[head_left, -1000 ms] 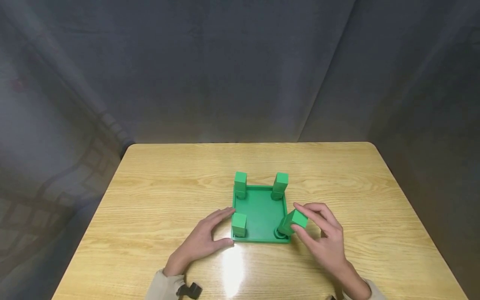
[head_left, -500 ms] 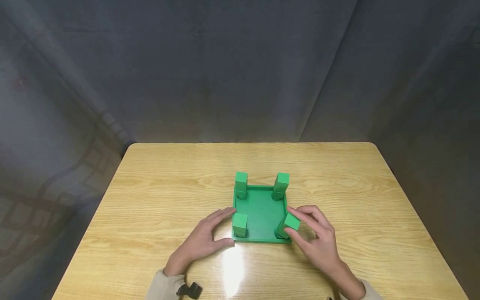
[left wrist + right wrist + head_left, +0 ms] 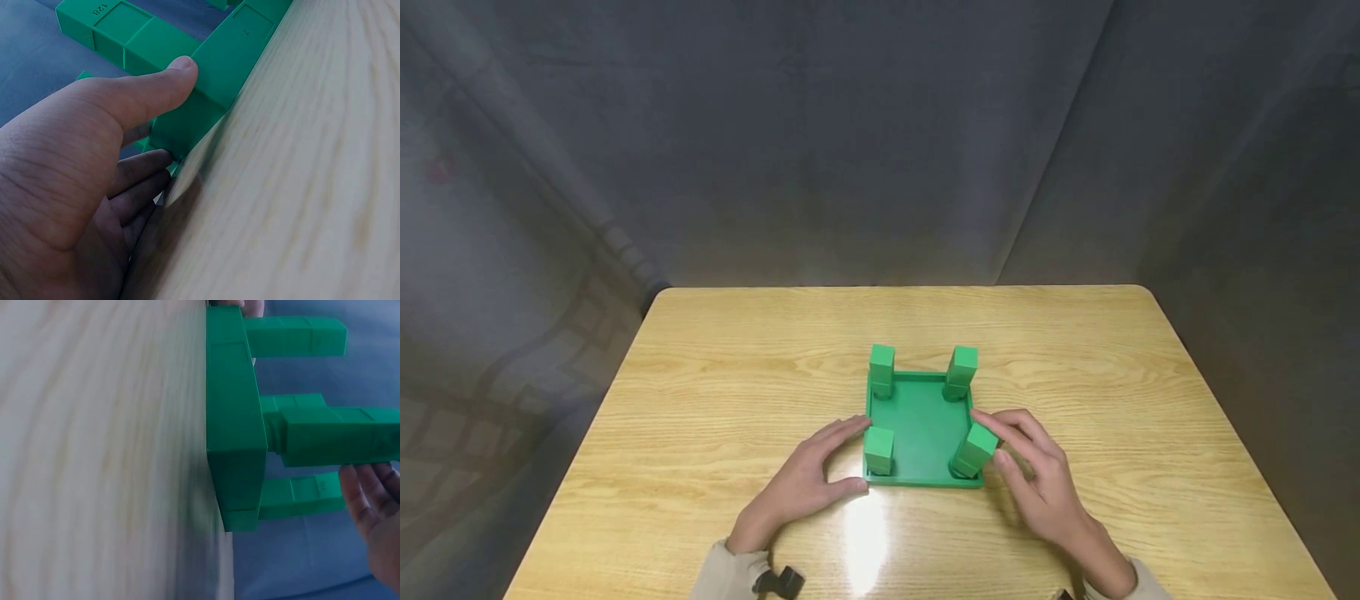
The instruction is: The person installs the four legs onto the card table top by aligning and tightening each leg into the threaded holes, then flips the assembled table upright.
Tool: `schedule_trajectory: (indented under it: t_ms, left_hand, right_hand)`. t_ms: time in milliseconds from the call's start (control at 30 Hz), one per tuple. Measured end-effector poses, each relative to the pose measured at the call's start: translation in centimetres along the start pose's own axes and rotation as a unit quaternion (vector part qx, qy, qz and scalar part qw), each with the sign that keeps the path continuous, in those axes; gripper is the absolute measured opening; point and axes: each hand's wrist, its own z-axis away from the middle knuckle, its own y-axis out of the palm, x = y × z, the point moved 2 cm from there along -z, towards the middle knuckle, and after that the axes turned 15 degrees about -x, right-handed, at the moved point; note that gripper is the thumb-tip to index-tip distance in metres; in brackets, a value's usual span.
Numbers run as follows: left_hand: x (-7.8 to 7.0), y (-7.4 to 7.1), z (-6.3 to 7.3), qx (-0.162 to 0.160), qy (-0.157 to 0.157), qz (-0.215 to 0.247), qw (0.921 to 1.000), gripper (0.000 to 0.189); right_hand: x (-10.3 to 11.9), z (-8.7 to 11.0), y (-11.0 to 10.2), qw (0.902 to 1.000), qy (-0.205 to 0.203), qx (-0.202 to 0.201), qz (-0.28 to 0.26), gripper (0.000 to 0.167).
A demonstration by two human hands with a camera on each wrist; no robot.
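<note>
A shallow green square tray (image 3: 925,421) lies on the table, with green square posts standing at its corners. My left hand (image 3: 805,479) rests at its near left corner, thumb along the front wall and fingers at the left side, beside the near left post (image 3: 878,450). At the near right corner my right hand (image 3: 1041,483) touches the near right post (image 3: 976,450) with its fingertips; the thumb lies close by. This post leans outward to the right in the head view. In the right wrist view, the fingers (image 3: 356,494) touch one side of a post (image 3: 331,437).
The far left post (image 3: 882,369) and far right post (image 3: 961,371) stand at the back of the tray. A pale wooden table (image 3: 737,358) carries everything. Dark cloth (image 3: 880,150) hangs behind it and at both sides.
My right hand has moved left with the near right post, which leans less than before. Its thumb has come off the post's near side. My left hand and the tray have stayed put.
</note>
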Motion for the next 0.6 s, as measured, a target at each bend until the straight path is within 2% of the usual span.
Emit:
schedule_trajectory:
  t_ms: [200, 433, 600]
  left_hand:
    - [-0.01, 0.02, 0.0, 0.001, 0.0, -0.002, 1.0, 0.085]
    - [-0.06, -0.02, 0.02, 0.001, -0.001, 0.0, 1.0, 0.085]
    - [-0.06, -0.02, 0.03, 0.0, 0.001, -0.002, 1.0, 0.085]
  right_hand:
    - [-0.35, 0.04, -0.05, 0.9998, -0.006, -0.018, 0.007, 0.033]
    - [-0.63, 0.16, -0.12, 0.999, -0.001, -0.045, 0.001, 0.049]
    - [-0.45, 0.26, -0.17, 0.9981, 0.029, -0.053, 0.001, 0.055]
